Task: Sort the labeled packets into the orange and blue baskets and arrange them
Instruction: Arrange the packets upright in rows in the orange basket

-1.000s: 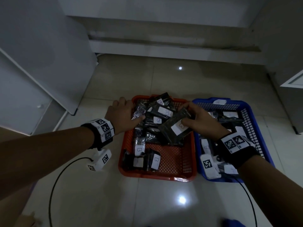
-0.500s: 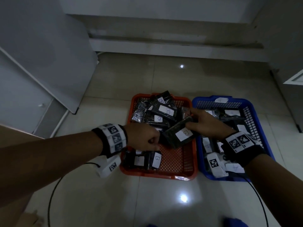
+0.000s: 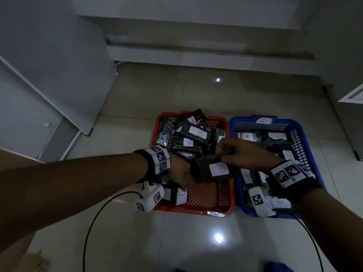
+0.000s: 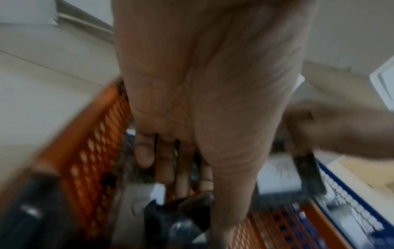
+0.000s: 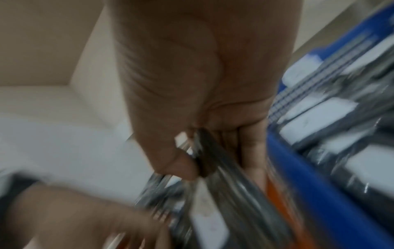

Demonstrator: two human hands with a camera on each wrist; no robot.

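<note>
An orange basket sits on the floor with a blue basket to its right. A loose pile of dark packets labeled B fills the orange basket's far half. Packets labeled A lie in the blue one. My right hand pinches a dark B packet by its edge, tilted above the orange basket's near right; the right wrist view shows the thumb-and-finger pinch. My left hand reaches down in the near left corner, its fingers straight against upright B packets.
A white cabinet door stands open at the left and a raised ledge runs along the back. Another cabinet is at the right. A black cable loops over the glossy tile floor in front of the orange basket.
My left hand has come from the orange basket's far left rim down to the upright packets in its near corner. My right hand has carried the B packet nearer and lower.
</note>
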